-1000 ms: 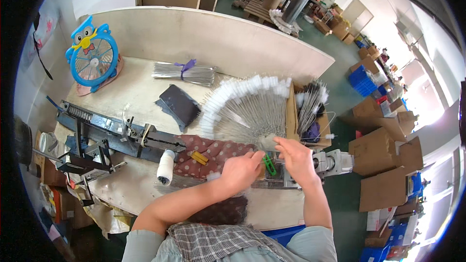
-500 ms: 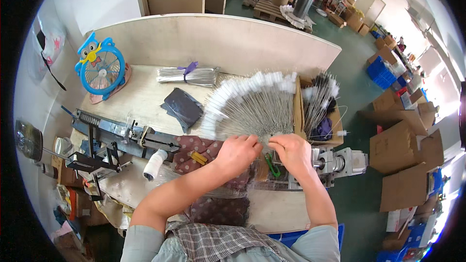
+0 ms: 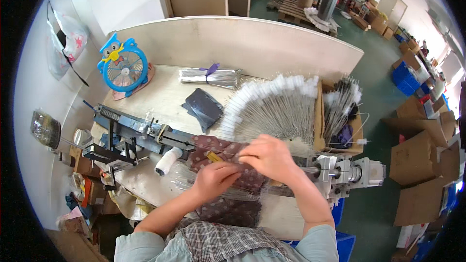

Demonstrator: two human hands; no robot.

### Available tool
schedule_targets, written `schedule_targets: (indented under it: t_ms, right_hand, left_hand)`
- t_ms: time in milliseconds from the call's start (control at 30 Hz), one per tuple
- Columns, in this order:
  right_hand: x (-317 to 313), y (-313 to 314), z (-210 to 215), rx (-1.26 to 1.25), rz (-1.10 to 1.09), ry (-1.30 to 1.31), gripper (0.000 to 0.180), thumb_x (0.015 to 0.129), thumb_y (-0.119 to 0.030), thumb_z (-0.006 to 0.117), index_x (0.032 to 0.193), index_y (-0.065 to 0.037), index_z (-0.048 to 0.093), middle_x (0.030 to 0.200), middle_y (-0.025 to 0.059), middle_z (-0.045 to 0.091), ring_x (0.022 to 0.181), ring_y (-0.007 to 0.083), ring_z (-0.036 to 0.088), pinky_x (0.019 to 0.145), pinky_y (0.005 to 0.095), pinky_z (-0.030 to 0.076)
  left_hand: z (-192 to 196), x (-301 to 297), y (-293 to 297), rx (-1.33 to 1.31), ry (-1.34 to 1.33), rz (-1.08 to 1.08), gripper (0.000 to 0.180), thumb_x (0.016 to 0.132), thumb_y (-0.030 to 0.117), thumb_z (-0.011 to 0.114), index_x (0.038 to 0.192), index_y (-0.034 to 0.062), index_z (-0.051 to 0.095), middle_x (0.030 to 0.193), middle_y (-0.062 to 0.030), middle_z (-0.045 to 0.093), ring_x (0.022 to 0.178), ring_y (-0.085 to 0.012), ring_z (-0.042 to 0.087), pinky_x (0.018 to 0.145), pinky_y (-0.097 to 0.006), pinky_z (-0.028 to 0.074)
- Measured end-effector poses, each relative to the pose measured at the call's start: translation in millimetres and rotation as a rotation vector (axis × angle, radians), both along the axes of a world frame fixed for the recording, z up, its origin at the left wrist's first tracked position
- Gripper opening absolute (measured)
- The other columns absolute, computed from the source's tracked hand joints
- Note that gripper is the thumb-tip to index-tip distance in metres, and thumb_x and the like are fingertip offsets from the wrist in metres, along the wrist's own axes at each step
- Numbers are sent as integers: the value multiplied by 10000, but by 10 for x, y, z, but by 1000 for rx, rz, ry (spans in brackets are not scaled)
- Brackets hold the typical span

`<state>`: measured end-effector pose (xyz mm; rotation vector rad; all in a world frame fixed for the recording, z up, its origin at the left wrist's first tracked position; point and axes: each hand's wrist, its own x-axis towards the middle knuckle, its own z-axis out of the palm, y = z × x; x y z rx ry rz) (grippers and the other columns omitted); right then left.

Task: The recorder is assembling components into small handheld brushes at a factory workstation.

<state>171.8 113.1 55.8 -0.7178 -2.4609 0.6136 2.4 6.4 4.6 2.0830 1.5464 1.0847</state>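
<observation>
My left hand (image 3: 213, 180) is closed, fingers curled over the brown polka-dot cloth (image 3: 247, 211), just below a yellow-handled tool (image 3: 212, 157). Close beside it on the right and slightly farther away, my right hand (image 3: 267, 157) makes a pinch. A faint thin line runs near its fingertips, but whatever either hand holds is too small to make out. Beyond the hands, many thin wire brushes (image 3: 274, 111) with white heads lie fanned out on the table. A metal clamping machine (image 3: 352, 171) stands to the right, partly behind my right forearm.
Left of the hands lie a long dark metal fixture (image 3: 141, 133) and a white thread spool (image 3: 168, 161). Farther back are a blue fan (image 3: 125, 70), a tied wire bundle (image 3: 208, 76) and a dark folded cloth (image 3: 203, 109). A cardboard box (image 3: 319, 116) holds more brushes.
Both hands have moved left and toward me, from the near end of the brush fan to above the polka-dot cloth. The view has shifted, and the green tool is hidden now.
</observation>
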Motion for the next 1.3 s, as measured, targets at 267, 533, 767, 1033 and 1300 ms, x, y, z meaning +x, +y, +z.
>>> schedule_targets:
  t_ms: [267,533,767,1033,1300]
  right_hand:
    - [-945,-140,-267,-23,54,77,96,758,-208,638,774,-126,685,759,14,631,776,224,570,672,344,477]
    - [-1088,-207,-188,-12,-38,-42,108,739,-197,640,765,-101,681,744,39,630,763,249,560,685,368,473]
    - [-983,-200,-140,50,-39,-58,102,760,-192,648,778,-99,685,751,37,632,774,244,566,691,373,476]
    - [-377,-532,-301,119,-55,71,117,778,-127,640,889,-90,631,786,57,608,717,224,595,621,308,488]
    - [-739,-397,-911,85,-40,-52,158,746,-178,656,859,-76,617,812,65,595,797,232,613,651,341,501]
  left_hand:
    - [20,-673,-603,-516,-1113,653,212,894,237,590,877,27,614,760,-69,628,669,-142,584,643,-288,494]
    - [-15,-627,-325,-660,-613,324,518,810,480,607,665,-13,671,631,-82,643,573,-193,617,562,-315,482]
    - [-157,-687,-246,-753,-268,486,556,698,511,700,651,-41,646,578,-114,609,550,-185,589,564,-332,476]
    - [-521,-279,-286,-375,-1266,334,228,758,106,636,931,5,526,727,-112,589,567,-170,568,504,-297,463]
    - [-440,-679,-304,-555,-274,408,238,712,193,740,708,36,561,589,-4,541,565,-99,516,507,-281,417]
